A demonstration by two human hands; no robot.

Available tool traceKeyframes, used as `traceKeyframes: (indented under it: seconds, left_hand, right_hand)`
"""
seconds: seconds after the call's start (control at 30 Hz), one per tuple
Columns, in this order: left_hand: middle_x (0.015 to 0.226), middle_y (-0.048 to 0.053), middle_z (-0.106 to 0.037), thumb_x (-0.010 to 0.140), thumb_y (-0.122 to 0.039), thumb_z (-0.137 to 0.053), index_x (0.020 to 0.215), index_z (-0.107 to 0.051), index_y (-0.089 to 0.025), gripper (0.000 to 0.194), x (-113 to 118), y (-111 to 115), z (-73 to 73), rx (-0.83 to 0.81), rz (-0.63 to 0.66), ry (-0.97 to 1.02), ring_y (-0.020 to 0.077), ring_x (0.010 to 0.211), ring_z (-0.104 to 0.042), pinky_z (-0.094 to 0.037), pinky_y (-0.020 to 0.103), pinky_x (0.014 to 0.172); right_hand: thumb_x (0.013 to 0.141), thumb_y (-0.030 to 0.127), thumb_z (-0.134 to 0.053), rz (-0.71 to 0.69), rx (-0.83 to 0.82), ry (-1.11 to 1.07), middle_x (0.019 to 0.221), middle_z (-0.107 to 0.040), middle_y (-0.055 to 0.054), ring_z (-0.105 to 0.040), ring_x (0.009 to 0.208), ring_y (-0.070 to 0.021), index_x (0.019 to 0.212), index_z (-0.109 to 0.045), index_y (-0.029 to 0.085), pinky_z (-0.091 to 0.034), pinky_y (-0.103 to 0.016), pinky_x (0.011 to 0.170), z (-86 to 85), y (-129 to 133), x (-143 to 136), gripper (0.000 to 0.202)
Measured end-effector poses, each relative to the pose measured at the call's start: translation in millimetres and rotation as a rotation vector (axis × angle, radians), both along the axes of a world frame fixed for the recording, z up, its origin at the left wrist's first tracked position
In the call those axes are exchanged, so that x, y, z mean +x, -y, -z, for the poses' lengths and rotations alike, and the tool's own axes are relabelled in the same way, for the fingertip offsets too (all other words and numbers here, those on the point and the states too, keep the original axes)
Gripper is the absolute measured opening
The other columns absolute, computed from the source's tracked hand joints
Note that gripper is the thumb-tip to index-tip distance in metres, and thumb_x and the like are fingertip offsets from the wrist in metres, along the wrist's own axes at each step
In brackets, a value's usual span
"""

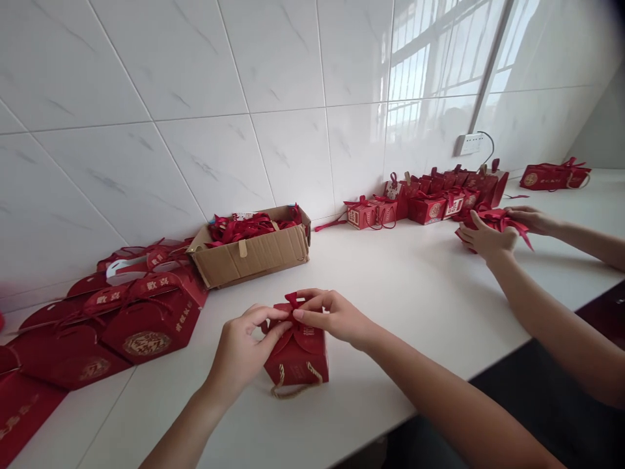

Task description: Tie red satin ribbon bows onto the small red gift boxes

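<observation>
A small red gift box [303,361] stands on the white table in front of me, with a twisted cord handle [291,392] hanging down its near side. On its top sits a red ribbon [291,301] gathered at the middle. My left hand [247,345] pinches the ribbon from the left, thumb and forefinger closed together. From the right, my right hand [336,317] closes its fingertips on the same ribbon. The two hands nearly meet over the lid, and their fingers hide part of the ribbon.
An open cardboard box [258,258] full of red ribbons stands by the wall. Larger red boxes [146,326] are lined up at left, and several small red gift boxes [427,207] at back right. Beside me a co-worker's hands [488,240] handle another red ribboned box.
</observation>
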State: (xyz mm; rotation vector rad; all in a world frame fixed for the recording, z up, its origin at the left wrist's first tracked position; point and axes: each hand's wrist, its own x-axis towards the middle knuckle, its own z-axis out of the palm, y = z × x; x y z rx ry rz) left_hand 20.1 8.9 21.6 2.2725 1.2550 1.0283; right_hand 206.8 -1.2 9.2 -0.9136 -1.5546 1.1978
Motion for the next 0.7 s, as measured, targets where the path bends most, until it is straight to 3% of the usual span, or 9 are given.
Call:
traceKeyframes:
  seconds: [0.17,0.27,0.37,0.47,0.57,0.7]
  left_hand:
    - [0.083,0.003,-0.068,0.080,-0.028,-0.059,0.081,-0.069,-0.020,0.013,-5.6,-0.3,-2.6,-0.136,0.092,0.043,0.0173,0.079,-0.064,-0.051,0.028,0.073]
    - [0.084,0.003,-0.068,0.080,-0.024,-0.057,0.082,-0.066,-0.020,0.010,-9.3,2.6,-7.3,-0.195,0.141,0.019,0.0166,0.080,-0.063,-0.050,0.028,0.076]
    - [0.084,0.002,-0.067,0.080,-0.020,-0.056,0.082,-0.064,-0.019,0.008,-9.7,5.2,-12.3,-0.238,0.188,-0.006,0.0157,0.079,-0.061,-0.049,0.028,0.076]
    - [0.086,0.002,-0.066,0.078,-0.016,-0.055,0.082,-0.064,-0.019,0.009,-8.2,6.2,-16.3,-0.258,0.247,-0.022,0.0148,0.081,-0.060,-0.048,0.027,0.078]
    - [0.085,0.001,-0.065,0.079,-0.015,-0.054,0.081,-0.063,-0.019,0.010,-7.7,5.7,-19.6,-0.269,0.313,-0.032,0.0138,0.080,-0.059,-0.048,0.026,0.077]
    - [0.085,0.001,-0.063,0.078,-0.016,-0.054,0.082,-0.063,-0.018,0.011,-8.4,3.2,-22.7,-0.270,0.373,-0.063,0.0132,0.079,-0.059,-0.048,0.025,0.077]
  right_hand:
    - [0.085,0.033,-0.054,-0.072,0.113,0.198,0.100,-0.069,-0.005,-0.062,0.088,-0.0175,0.081,-0.072,0.020,-0.047,-0.030,0.077,-8.2,3.9,16.9,0.023]
    - [0.081,0.022,-0.057,-0.013,0.237,0.309,0.086,-0.069,-0.001,-0.058,0.076,-0.0138,0.085,-0.067,0.021,-0.045,-0.027,0.070,-7.8,4.6,20.9,0.011]
    - [0.079,0.018,-0.057,0.016,0.311,0.392,0.078,-0.067,0.002,-0.052,0.065,-0.0111,0.090,-0.061,0.022,-0.042,-0.024,0.061,-9.8,8.8,21.6,0.012]
    - [0.080,0.026,-0.060,-0.003,0.313,0.486,0.067,-0.063,0.004,-0.045,0.054,-0.0097,0.096,-0.060,0.024,-0.037,-0.022,0.052,-17.5,14.6,23.4,0.016]
    - [0.084,0.042,-0.055,-0.040,0.190,0.512,0.051,-0.050,0.006,-0.040,0.046,-0.0090,0.097,-0.060,0.021,-0.033,-0.021,0.044,-25.3,15.1,24.9,0.025]
    - [0.086,0.047,-0.051,-0.037,0.104,0.477,0.070,-0.060,0.000,-0.048,0.054,-0.0091,0.095,-0.061,0.018,-0.037,-0.021,0.048,-27.0,5.0,19.0,0.032]
